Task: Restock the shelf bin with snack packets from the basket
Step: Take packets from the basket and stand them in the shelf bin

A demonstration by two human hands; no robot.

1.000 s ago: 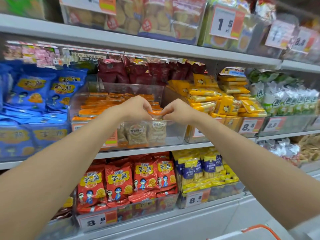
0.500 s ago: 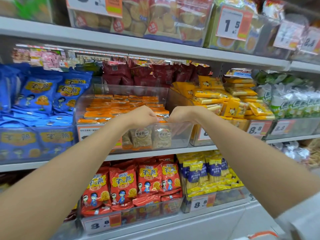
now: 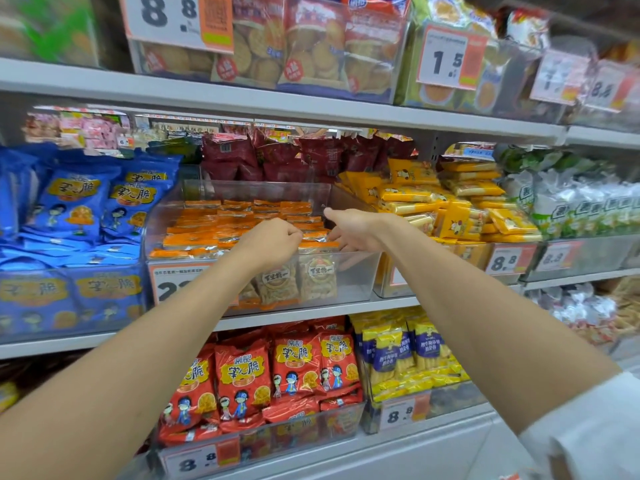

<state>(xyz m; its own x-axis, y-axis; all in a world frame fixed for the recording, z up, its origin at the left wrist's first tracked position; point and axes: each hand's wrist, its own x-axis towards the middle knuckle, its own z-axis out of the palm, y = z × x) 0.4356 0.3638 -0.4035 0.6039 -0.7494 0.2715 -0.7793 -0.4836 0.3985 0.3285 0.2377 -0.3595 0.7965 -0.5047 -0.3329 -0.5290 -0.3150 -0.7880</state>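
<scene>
Orange snack packets (image 3: 221, 226) lie in rows inside the shelf bin (image 3: 356, 282). At its front wall the left hand (image 3: 273, 240), curled, seems still to pinch one packet's top. The right hand (image 3: 353, 230) has released and spread open, so placement looks done.

We were in a shop: long shelves (image 3: 311, 109) carried clear bins (image 3: 353, 278) full of packets (image 3: 207, 233), with price tags (image 3: 505, 260) in front.

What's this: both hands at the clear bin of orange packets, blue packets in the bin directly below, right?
No. Head view: red packets, not blue, directly below. Left hand and right hand are at the clear bin of orange packets.
</scene>
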